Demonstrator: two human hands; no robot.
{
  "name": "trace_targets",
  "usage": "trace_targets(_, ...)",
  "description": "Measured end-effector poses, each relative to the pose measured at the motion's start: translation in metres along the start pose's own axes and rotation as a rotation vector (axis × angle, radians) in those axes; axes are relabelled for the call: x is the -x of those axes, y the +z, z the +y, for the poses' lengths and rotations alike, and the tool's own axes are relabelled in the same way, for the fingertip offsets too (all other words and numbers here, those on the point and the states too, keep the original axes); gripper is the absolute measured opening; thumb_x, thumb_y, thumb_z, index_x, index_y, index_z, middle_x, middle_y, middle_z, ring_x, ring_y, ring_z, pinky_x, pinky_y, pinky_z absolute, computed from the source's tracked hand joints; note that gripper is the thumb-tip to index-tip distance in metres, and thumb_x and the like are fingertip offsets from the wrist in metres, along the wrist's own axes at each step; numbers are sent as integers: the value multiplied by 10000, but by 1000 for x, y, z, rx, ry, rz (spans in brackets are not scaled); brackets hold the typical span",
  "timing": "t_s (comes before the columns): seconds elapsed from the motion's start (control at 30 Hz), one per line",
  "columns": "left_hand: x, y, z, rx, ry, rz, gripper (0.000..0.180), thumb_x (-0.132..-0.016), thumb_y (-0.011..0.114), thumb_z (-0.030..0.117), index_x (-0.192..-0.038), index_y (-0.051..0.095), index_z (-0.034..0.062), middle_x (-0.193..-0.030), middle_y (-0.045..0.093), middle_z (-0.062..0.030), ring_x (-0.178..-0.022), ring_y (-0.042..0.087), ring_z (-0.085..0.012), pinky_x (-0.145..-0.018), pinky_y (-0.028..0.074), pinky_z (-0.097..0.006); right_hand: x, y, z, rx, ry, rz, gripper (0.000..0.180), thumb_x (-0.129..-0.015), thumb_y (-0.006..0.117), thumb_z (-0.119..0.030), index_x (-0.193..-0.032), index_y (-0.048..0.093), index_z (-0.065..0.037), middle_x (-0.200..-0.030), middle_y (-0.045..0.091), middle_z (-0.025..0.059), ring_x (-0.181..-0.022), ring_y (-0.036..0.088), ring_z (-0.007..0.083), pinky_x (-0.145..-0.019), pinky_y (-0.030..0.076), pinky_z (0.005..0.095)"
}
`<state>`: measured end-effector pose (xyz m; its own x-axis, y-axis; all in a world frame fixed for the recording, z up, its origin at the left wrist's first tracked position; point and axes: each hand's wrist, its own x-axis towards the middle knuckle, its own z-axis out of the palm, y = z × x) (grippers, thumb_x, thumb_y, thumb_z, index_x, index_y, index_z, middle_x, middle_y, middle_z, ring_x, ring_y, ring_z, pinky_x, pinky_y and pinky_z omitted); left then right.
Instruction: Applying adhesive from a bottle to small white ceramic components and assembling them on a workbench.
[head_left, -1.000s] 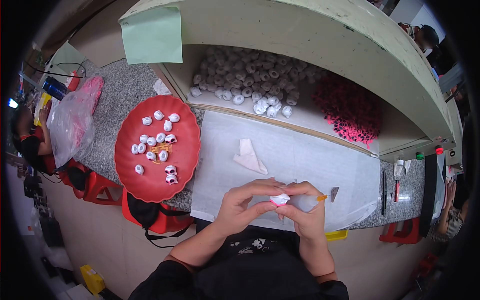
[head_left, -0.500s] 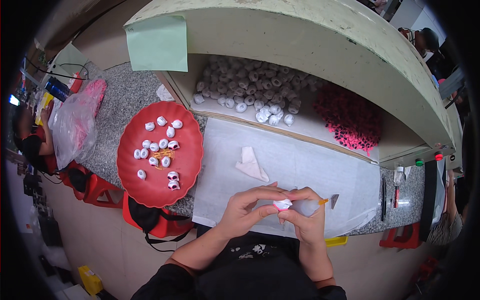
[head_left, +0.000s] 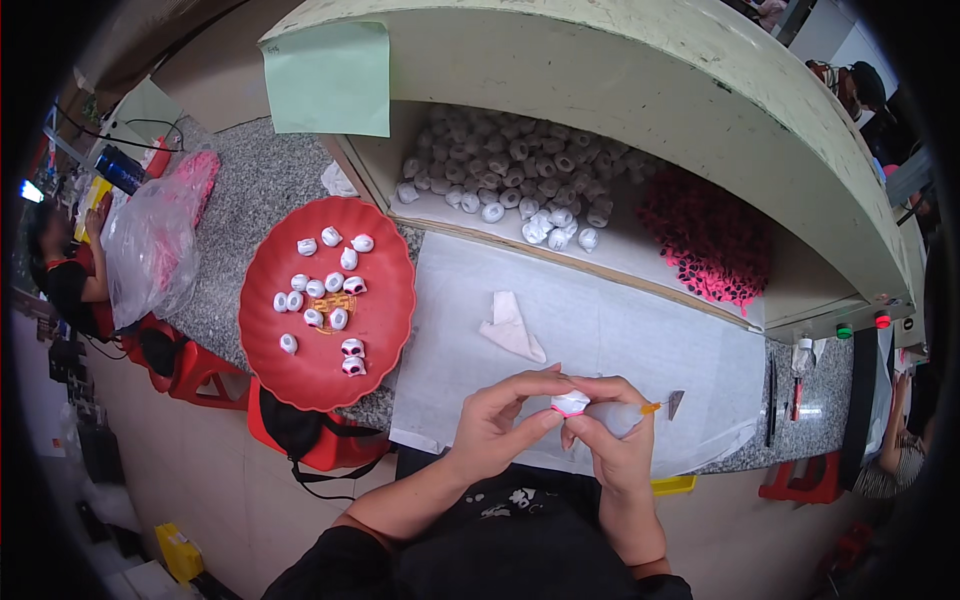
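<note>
Between the thumbs and fingertips of my two hands sits a small white piece with a pink rim [head_left: 570, 402]. My left hand [head_left: 500, 420] pinches it from the left, fingers curved over the far side. My right hand [head_left: 618, 450] presses on it from the right. That same hand also keeps a translucent squeeze bottle [head_left: 617, 417] in its grip, the orange nozzle pointing right. A folded pale cloth [head_left: 508, 330] lies beyond my hands on the white sheet [head_left: 620, 320]. To the left, a red scalloped tray [head_left: 265, 350] carries several white pieces, some showing dark pink openings.
A pale cabinet [head_left: 560, 50] arches over the bench, with piled white pieces [head_left: 520, 165] and a pink-black heap [head_left: 705, 240] inside. A metal blade [head_left: 675, 403] and a brush-like tool [head_left: 796, 385] lie at right. Red stools [head_left: 320, 440] stand below; another person sits far left.
The view has shifted slightly, moving the bench contents a little. My thumbs have changed position slightly on the white piece; both hands still hold the same things.
</note>
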<state>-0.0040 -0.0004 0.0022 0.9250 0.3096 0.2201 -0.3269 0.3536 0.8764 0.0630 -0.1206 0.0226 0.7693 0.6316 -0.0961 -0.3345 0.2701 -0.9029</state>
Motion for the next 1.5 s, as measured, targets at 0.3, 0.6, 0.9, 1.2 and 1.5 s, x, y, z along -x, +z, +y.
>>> trace_targets(0.3,1,5,-2,12,-12,60,248,-753,504,-43,-1001,507,-32,-962,547,-100,-941,500,-152,-983,236,-371,0,5,5,-91,-20,51,257,-682,574,63,-935,539,37,-733,559,89,-577,518,103,-501,429,207)
trace_targets(0.6,-3,-4,-9,136,-42,-34,262,-753,536,-8,-1012,495,-20,-966,540,-98,-934,500,-148,-997,192,-372,0,-3,3,-64,14,12,267,-674,589,68,-931,527,39,-733,558,84,-595,524,109,-507,437,215)
trace_targets(0.9,3,-1,-16,80,-14,-27,213,-752,544,18,-962,514,3,-965,548,-108,-907,516,-171,-988,175,-423,6,-2,11,-88,-34,73,252,-643,595,94,-858,483,27,-760,554,131,-595,542,164,-483,453,240)
trace_targets(1.2,16,-3,-6,11,0,-77,224,-759,543,34,-981,527,14,-990,547,-88,-959,501,-175,-983,210,-412,15,-5,10,-38,-48,-3,265,-641,593,88,-855,446,31,-790,538,173,-580,541,201,-453,458,263)
trace_targets(1.5,28,-8,9,-113,76,-16,211,-760,542,42,-970,538,19,-979,558,-96,-967,505,-198,-961,254,-415,19,9,10,-3,-6,-15,266,-632,614,93,-856,477,46,-821,545,183,-633,559,205,-500,490,272)
